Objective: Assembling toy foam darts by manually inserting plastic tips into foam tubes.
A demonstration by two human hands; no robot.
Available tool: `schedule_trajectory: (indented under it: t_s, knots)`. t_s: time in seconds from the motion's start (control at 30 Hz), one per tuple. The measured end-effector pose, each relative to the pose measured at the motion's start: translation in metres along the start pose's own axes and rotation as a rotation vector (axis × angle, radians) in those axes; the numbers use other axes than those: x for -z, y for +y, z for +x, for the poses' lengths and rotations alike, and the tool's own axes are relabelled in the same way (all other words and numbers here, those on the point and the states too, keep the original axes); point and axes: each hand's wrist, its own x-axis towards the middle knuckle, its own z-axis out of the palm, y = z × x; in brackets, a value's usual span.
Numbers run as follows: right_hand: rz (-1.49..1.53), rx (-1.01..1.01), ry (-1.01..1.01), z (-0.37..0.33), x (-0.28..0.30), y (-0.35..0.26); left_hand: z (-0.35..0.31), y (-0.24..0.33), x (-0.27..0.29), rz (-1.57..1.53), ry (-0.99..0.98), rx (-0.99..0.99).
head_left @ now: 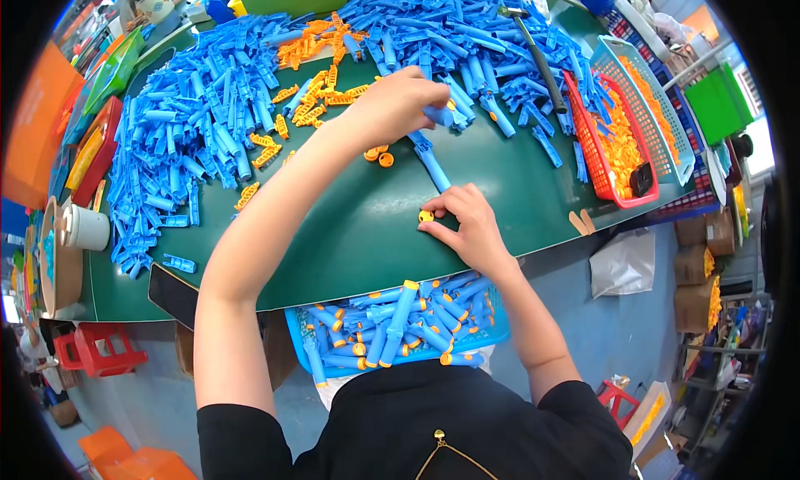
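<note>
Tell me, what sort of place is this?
Probably an assembly workshop: blue plastic parts lie heaped on a green worktable, and a red basket holds orange pieces.

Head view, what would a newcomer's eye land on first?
Probably the huge heap of blue plastic parts spread along the far and left sides of the green table. Next, the red basket of orange pieces at the right. Mid-table, the left hand grips a blue piece and the right hand a small yellow cap.
</note>
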Motion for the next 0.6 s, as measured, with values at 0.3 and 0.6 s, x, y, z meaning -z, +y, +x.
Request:
schedule_trajectory:
  t_s: [0.3,0.6]
  knots:
    - [0.324,-0.074,0.028,0.01,0.023,-0.025,-0.144,0.106,-0.025,-0.532,0.325,0.501]
    - [0.294,0.211,-0.059,0.025,0.008,-0.054,-0.162,0.117,-0.047,-0.516,0.537,0.544]
